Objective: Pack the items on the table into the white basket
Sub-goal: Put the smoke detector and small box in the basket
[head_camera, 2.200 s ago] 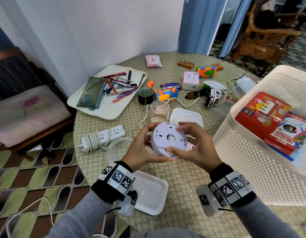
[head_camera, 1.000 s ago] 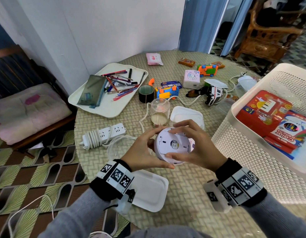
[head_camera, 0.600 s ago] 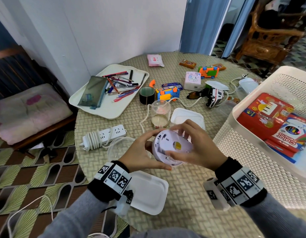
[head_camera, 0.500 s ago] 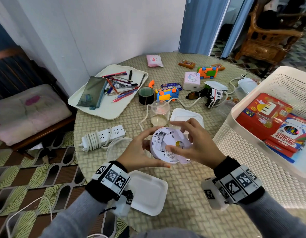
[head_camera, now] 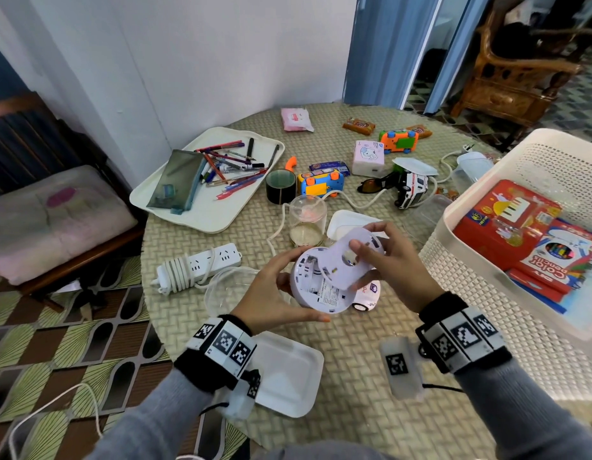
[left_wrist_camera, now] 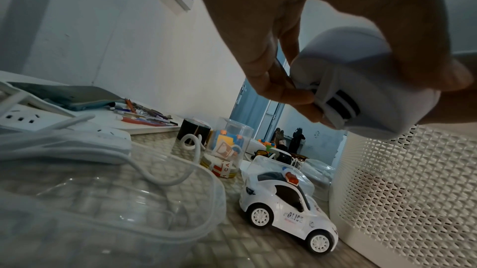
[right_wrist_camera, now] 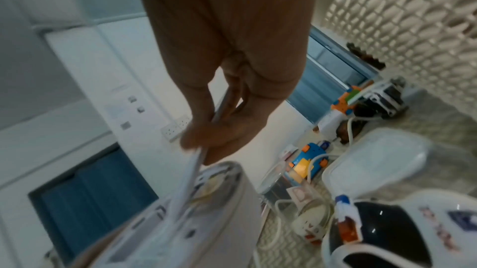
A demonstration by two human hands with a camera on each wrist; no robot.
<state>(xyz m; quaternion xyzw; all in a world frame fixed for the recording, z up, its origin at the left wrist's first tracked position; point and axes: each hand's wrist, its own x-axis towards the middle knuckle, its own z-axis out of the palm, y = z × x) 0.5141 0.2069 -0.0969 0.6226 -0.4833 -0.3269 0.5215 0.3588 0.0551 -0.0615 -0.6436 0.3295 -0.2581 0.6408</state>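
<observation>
My left hand (head_camera: 279, 292) grips a round white device (head_camera: 316, 288) above the table, its open back facing up. My right hand (head_camera: 382, 262) pinches the flat white back plate (head_camera: 339, 275), which is lifted and tilted off the device toward the right. In the left wrist view my left hand (left_wrist_camera: 296, 52) wraps the device's rim (left_wrist_camera: 366, 96). The right wrist view shows my right hand (right_wrist_camera: 227, 80) pinching the plate (right_wrist_camera: 187, 178) edge-on above the device (right_wrist_camera: 196, 223). The white basket (head_camera: 527, 142) stands at the right with a red box (head_camera: 497, 227) and a coloured pencil box (head_camera: 553, 270) inside.
A white toy police car (left_wrist_camera: 284, 207) sits under my hands beside the basket wall (left_wrist_camera: 402, 190). Around it lie a clear tub (head_camera: 231, 288), a power strip (head_camera: 201, 263), a glass jar (head_camera: 306, 220), a white lid (head_camera: 288, 370), a pen tray (head_camera: 205, 214), tape and more toy cars.
The back plate, earlier seated flat on the device, has been turned and lifted off by my right hand. My left hand keeps hold of the body, whose inside now shows.
</observation>
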